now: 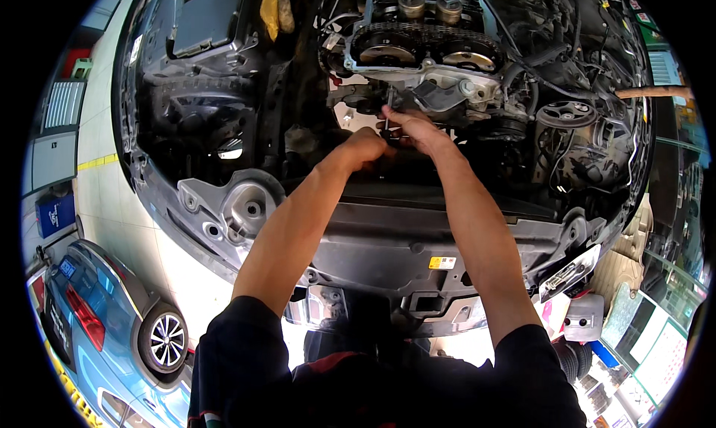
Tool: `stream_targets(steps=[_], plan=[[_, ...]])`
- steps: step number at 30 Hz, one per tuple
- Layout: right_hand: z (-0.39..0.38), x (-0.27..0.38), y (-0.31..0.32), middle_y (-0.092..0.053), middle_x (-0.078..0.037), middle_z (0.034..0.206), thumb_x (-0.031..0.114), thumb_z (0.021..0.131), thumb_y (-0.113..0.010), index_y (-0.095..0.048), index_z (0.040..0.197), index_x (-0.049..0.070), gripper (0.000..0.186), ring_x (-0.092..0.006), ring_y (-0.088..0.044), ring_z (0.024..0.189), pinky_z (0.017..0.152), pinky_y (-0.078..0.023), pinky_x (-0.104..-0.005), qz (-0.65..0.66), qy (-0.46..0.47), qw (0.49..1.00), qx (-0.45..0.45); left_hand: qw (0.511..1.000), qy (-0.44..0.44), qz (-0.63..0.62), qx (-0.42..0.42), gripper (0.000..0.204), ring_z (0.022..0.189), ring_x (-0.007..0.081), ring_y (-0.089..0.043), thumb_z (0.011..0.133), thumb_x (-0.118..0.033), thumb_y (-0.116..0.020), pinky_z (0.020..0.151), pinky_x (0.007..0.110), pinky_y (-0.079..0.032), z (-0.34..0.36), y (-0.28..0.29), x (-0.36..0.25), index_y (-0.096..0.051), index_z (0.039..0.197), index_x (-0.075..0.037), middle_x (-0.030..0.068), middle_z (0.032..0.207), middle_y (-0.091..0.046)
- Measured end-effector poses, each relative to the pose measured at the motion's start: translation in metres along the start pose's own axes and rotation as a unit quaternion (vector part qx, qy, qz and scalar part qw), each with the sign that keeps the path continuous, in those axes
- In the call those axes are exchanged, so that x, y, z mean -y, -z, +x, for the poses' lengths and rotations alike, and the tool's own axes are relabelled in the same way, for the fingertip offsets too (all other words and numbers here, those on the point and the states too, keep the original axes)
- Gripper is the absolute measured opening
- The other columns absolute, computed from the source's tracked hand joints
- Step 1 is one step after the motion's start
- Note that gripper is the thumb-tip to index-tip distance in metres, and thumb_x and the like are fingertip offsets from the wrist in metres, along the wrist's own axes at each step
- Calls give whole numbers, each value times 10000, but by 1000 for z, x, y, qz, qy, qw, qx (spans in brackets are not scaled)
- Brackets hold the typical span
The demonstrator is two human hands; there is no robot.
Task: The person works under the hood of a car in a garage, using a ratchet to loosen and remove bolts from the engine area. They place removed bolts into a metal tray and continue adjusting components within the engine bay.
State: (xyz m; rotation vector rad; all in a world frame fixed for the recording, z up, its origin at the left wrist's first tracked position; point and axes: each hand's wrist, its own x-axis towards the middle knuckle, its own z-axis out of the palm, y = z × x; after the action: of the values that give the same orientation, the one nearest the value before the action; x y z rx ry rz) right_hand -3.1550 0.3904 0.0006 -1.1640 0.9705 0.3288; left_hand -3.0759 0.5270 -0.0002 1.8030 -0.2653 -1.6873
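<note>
Both my arms reach over the front of a car into its engine bay. My right hand (418,128) is closed, thumb and forefinger at a slim, upright metal piece (389,105) whose kind I cannot make out. Just left of it and slightly lower, my left hand (364,146) is curled shut; its fingertips are in shadow, and what they hold is hidden. Beyond the hands stands the opened engine (425,62), its timing chain and two round cam gears exposed. A grey metal bracket part (466,92) sits on its near face, right of my right hand.
A black front panel (373,230) runs beneath my forearms. To the right are a ribbed pulley (567,114) and a wooden handle (652,92) at the bay's edge. A yellow cloth-like piece (269,10) lies back left. A blue car (112,331) stands at lower left.
</note>
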Motion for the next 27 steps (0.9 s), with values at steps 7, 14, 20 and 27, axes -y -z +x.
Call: stream_targets(steps=[7,14,20,27], plan=[[5,-4,1,-667,5,912,351,862,-698,-653,1074,67,357,-87,-510,701,658,-404,-251,-87,49,994,-46,999,36,-34,-8,430,1030,329,-584,816,-239,-717,674,473,-554,-5,-8,-8,-604,1112,52,199,1092,-598],[10,-4,9,-690,-19,984,309,813,-754,-652,1057,62,361,-75,-505,727,630,-419,-246,70,-8,992,107,999,13,-12,50,629,1063,363,-574,806,-280,-731,718,512,-563,-2,7,-3,-495,1271,71,226,1107,-586],[15,-11,3,-683,18,950,403,842,-705,-641,1065,106,376,-101,-535,807,683,-420,-273,-99,30,993,-52,1000,13,3,-10,524,1029,364,-597,848,-242,-678,645,499,-579,-5,-10,-7,-521,1236,73,239,1132,-576],[41,11,-4,-680,-9,1052,386,918,-610,-601,1096,127,315,-145,-595,839,756,-465,-320,195,12,980,-36,999,29,-28,21,182,733,293,-653,851,-103,-607,531,405,-567,5,2,-5,-650,939,50,172,878,-640]])
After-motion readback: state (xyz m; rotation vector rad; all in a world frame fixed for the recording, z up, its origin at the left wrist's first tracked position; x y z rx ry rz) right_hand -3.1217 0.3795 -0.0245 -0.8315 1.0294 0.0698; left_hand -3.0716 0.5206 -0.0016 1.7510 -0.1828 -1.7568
